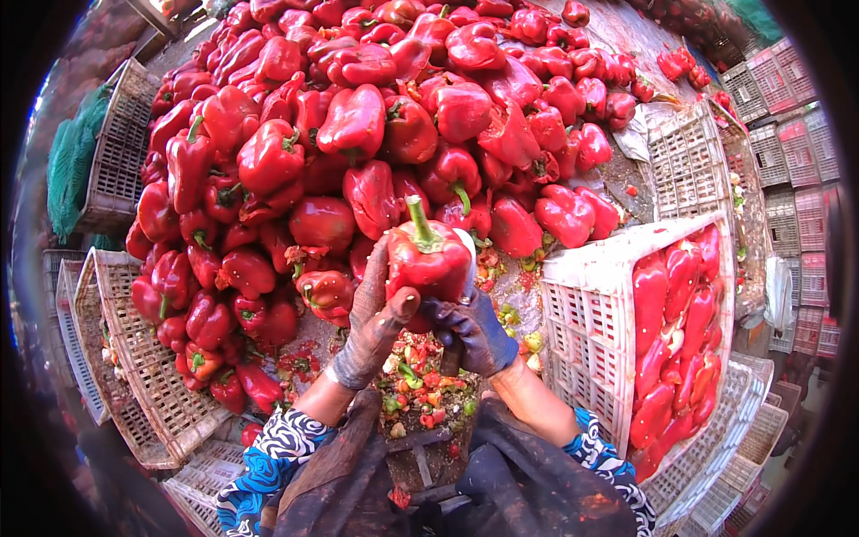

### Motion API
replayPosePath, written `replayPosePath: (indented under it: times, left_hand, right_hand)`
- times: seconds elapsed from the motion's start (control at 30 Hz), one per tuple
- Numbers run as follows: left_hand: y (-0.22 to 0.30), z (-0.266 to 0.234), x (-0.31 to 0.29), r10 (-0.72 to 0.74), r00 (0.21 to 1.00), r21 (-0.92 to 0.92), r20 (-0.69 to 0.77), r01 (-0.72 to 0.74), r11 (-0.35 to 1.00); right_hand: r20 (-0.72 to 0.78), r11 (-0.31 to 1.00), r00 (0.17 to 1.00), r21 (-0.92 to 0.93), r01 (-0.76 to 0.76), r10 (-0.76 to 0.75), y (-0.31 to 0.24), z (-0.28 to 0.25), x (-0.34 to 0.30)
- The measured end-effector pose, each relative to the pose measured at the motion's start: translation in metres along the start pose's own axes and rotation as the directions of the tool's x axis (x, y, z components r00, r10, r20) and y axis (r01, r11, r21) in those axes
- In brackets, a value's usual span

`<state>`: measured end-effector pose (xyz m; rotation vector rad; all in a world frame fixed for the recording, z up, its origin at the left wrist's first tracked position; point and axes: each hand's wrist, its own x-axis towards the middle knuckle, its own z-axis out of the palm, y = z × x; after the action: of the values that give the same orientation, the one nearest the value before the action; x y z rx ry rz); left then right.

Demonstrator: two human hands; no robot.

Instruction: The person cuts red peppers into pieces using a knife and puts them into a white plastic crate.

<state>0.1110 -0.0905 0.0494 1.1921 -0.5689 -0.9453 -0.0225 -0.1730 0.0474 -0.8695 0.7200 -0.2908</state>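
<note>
A whole red bell pepper (pixel 431 268) with a thick green stem is held upright in front of me. My left hand (pixel 369 313), in a thin, stained glove, is closed around its left side with the thumb at the front. In a dark blue glove, my right hand (pixel 483 333) grips a knife; its dark handle (pixel 451 356) pokes out below the fingers. Part of the pale blade (pixel 468 255) shows along the pepper's right side, and the rest is hidden behind it. A large heap of red bell peppers (pixel 358 121) lies just beyond my hands.
A white plastic crate (pixel 586 331) at my right holds red pepper pieces. Crates (pixel 161 349) stand at the left, and more stacked crates (pixel 787 152) line the far right. Pepper scraps (pixel 429 380) cover the ground between my legs. Green netting (pixel 76 161) hangs at far left.
</note>
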Motion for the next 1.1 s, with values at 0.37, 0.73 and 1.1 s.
replayPosePath:
  times: [0.37, 0.73, 1.1]
  left_hand:
    - [0.053, -0.032, 0.03, -0.371, 0.878, 0.198, 0.302, 0.322, 0.926]
    - [0.039, -0.015, 0.005, -0.001, 0.997, 0.182, 0.081, -0.014, 0.983]
    - [0.029, -0.036, -0.008, -0.144, 0.987, 0.031, -0.073, 0.147, 0.989]
  right_hand:
    - [0.132, 0.965, 0.989, -0.244, 0.096, -0.065, 0.009, -0.022, -0.017]
    - [0.142, 0.986, 0.987, -0.154, -0.058, 0.08, -0.001, 0.001, -0.019]
    - [0.091, 0.943, 0.996, -0.332, 0.034, -0.004, 0.03, 0.002, -0.015]
